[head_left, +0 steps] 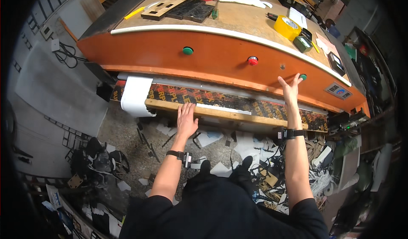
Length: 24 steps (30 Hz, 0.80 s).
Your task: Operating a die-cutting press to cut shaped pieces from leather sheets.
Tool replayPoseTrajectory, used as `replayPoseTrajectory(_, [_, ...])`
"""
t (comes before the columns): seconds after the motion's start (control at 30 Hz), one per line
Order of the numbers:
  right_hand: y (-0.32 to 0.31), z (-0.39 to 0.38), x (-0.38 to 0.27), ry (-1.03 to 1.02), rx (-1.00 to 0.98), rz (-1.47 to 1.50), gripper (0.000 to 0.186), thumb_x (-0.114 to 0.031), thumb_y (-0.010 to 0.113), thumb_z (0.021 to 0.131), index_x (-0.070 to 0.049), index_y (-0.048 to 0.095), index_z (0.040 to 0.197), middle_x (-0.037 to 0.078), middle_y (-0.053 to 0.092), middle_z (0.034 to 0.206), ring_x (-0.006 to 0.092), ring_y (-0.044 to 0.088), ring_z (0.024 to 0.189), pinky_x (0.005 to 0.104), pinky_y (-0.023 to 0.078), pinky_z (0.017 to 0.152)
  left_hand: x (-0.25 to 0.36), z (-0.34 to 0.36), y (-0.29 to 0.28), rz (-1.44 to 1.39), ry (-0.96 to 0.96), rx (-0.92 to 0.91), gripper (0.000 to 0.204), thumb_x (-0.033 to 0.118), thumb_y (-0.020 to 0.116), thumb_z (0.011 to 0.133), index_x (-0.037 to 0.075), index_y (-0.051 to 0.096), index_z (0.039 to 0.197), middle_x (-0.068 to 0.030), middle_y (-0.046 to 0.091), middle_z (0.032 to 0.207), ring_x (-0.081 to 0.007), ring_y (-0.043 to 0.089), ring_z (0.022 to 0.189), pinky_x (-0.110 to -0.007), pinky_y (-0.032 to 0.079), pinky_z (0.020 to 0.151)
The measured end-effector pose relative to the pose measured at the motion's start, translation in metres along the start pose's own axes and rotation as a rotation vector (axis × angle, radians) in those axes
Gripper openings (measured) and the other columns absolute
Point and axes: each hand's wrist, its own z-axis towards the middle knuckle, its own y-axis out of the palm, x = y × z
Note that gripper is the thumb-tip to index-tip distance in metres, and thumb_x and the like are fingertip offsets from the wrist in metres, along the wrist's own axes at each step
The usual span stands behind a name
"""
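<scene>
My left hand (185,121) lies with open fingers on a long wooden batten (216,112), which runs along the front of a dark board (265,108) with worn orange lettering. At the board's left end a white sheet (134,95) hangs over the edge. My right hand (291,88) is raised to the orange machine front (221,56), its fingers spread, one at the right green button (303,77). A red button (253,60) and another green button (188,50) sit farther left.
The machine's top holds slotted wooden plates (165,7), yellow tape (287,26), a green-handled tool (215,14) and small boxes. Paper scraps (210,138) and tangled debris litter the floor around my feet (244,164). A grey panel (57,99) stands left; cluttered equipment lines the right.
</scene>
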Motion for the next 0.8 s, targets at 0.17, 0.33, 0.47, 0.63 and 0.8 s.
replayPoseTrajectory(0.17, [0.003,0.005,0.011,-0.021,-0.114,0.017,0.136,-0.054,0.087,0.096,-0.004,-0.008,0.18,0.035,-0.027,0.181,0.0457,-0.004,0.174,0.0489,0.017,0.139,-0.003,0.031,0.001,0.054,-0.107,-0.098,0.075,0.02,0.087,0.089,0.005,0.056,0.156,-0.0162,0.057,0.164,-0.0345,0.043,0.161,-0.059,0.023,0.138])
replayPoseTrajectory(0.33, [-0.023,0.009,0.028,-0.019,-0.321,0.117,0.142,-0.051,0.086,0.099,-0.011,-0.027,0.176,0.034,-0.044,0.173,0.0457,-0.013,0.172,0.0525,0.015,0.139,0.008,0.061,0.002,-0.002,-0.153,-0.169,0.079,0.021,0.087,0.09,0.003,0.053,0.16,-0.0173,0.054,0.167,-0.0354,0.04,0.163,-0.059,0.022,0.138])
replayPoseTrajectory(0.47, [-0.012,0.006,-0.006,-0.039,-0.474,0.21,0.132,-0.033,0.081,0.107,-0.015,-0.031,0.174,0.031,-0.045,0.174,0.0513,0.022,0.168,0.0511,0.034,0.134,-0.001,0.087,-0.024,-0.364,-0.2,0.069,0.101,0.018,0.085,0.092,0.0,0.031,0.175,-0.0248,0.037,0.18,-0.0422,0.026,0.171,-0.061,0.021,0.138])
replayPoseTrajectory(0.63, [-0.028,0.016,0.004,-0.047,-0.463,0.114,0.137,-0.03,0.08,0.108,-0.011,-0.042,0.167,0.037,-0.049,0.168,0.0489,0.028,0.167,0.049,0.037,0.133,0.054,0.174,-0.098,-0.222,0.117,0.264,0.115,0.018,0.084,0.095,-0.001,0.009,0.18,-0.0322,0.019,0.184,-0.0478,0.02,0.172,-0.059,0.021,0.139])
replayPoseTrajectory(0.8, [-0.024,0.015,0.04,-0.164,-0.302,0.087,0.146,-0.024,0.087,0.1,-0.014,-0.042,0.167,0.037,-0.049,0.168,0.0414,0.036,0.165,0.0492,0.051,0.124,0.057,0.184,-0.101,-0.526,0.195,0.204,0.119,0.022,0.084,0.097,0.0,0.001,0.179,-0.0377,0.025,0.18,-0.0492,0.031,0.167,-0.049,0.034,0.135])
